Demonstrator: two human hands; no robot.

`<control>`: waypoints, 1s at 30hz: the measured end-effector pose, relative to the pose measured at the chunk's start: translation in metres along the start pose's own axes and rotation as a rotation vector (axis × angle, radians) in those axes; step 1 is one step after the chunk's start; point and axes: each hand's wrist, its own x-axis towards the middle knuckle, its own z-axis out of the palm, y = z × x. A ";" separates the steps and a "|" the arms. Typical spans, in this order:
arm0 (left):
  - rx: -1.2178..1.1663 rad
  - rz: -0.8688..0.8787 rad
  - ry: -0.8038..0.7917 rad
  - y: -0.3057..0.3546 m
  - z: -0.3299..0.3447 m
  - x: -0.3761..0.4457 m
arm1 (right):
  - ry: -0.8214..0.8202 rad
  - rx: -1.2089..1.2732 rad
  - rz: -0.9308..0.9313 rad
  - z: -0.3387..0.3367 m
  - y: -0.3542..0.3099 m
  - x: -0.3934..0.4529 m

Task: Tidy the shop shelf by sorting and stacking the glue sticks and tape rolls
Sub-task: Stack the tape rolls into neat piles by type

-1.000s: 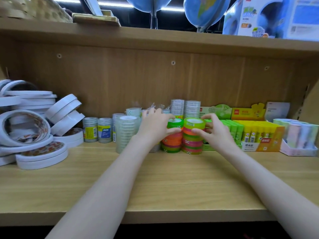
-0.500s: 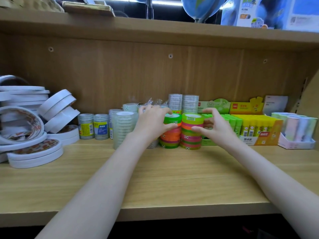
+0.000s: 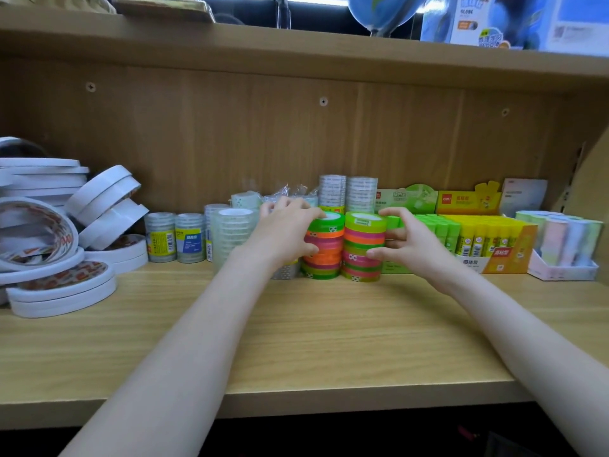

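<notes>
Head view looks down at two stacks of coloured tape rolls standing side by side, touching, near the back of the wooden shelf. Left stack of coloured tape is held by the left hand, whose fingers curl over its green top roll while the thumb presses its front side, so this grip is clamped on the stack. Right stack of coloured tape is held by the right hand, its fingers curved round the upper right edge and its thumb against a lower roll, again a clamped grip. Just right of the stacks, partly hidden by the right hand, stand green glue sticks and then yellow glue sticks upright in a display box, with pastel rolls in a small tray beyond. Behind the stacks rise two columns of clear tape. Left of the left hand stand more clear tape rolls and two labelled packs. Large white double-sided tape rolls are piled loosely at the far left, some leaning.
</notes>
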 end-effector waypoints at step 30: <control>0.049 0.004 0.085 0.001 0.009 -0.001 | 0.029 -0.325 -0.043 0.001 -0.005 -0.006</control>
